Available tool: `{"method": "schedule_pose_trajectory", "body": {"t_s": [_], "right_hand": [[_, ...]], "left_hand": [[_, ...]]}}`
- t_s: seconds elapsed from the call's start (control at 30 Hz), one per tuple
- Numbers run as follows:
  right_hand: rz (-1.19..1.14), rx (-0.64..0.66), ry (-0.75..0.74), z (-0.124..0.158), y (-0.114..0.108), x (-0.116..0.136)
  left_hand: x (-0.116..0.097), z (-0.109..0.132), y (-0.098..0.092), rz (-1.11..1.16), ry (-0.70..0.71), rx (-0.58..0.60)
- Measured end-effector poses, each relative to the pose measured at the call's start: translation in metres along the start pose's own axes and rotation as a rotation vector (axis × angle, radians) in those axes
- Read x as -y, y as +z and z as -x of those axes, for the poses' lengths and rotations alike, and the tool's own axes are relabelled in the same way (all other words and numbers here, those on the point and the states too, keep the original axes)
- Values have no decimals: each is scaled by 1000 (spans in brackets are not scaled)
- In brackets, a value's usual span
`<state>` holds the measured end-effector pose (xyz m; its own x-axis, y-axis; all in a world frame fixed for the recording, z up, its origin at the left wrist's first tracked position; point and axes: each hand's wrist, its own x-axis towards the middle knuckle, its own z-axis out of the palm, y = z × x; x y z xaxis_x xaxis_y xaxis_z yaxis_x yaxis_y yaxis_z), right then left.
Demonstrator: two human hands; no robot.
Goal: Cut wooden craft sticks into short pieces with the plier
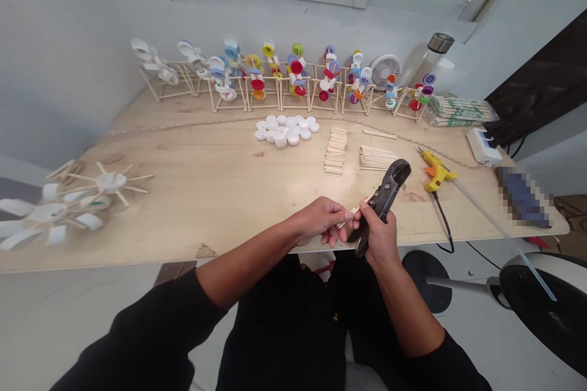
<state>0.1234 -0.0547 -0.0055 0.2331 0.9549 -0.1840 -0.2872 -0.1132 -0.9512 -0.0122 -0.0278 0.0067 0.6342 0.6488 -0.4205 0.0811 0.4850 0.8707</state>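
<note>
Near the table's front edge, my left hand [326, 220] pinches thin wooden sticks [347, 218] between thumb and fingers; how many is unclear. My right hand [381, 235] is wrapped round a black hand cutter [386, 189], its head pointing up and away from me. The far ends of the sticks reach the cutter and my right fingertips. Beyond my hands lie a column of short cut sticks [335, 151] and a bundle of longer sticks [376, 157]. A single stick [380, 134] rests above that bundle.
White bottle caps [287, 129] cluster mid-table. Small stick frames with colourful cap wheels [296, 73] line the back. At right are a yellow glue gun [438, 170], a power strip [483, 146] and packaged sticks [461, 111]. White paddle wheels [50, 214] sit at left.
</note>
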Motion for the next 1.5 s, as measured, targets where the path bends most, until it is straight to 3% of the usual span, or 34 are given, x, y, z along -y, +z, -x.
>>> {"method": "schedule_pose_trajectory", "body": {"t_s": [0.37,0.6,0.73,1.07,1.5], "right_hand": [[-10,17,-2,2,1,4],[16,87,18,17,-9,21],[116,149,141,30,-21,25],[447,377,174,50,-27,24],[666,423,56,52,-21,22]], "left_hand": [[2,3,4,-86,110,-45],[-12,15,-7,-140,120,-80],[-24,26,-16,-186,143,-79],[-45,38,-24,-344,204,-37],[-63,39,-16,-678,227,-22]]}}
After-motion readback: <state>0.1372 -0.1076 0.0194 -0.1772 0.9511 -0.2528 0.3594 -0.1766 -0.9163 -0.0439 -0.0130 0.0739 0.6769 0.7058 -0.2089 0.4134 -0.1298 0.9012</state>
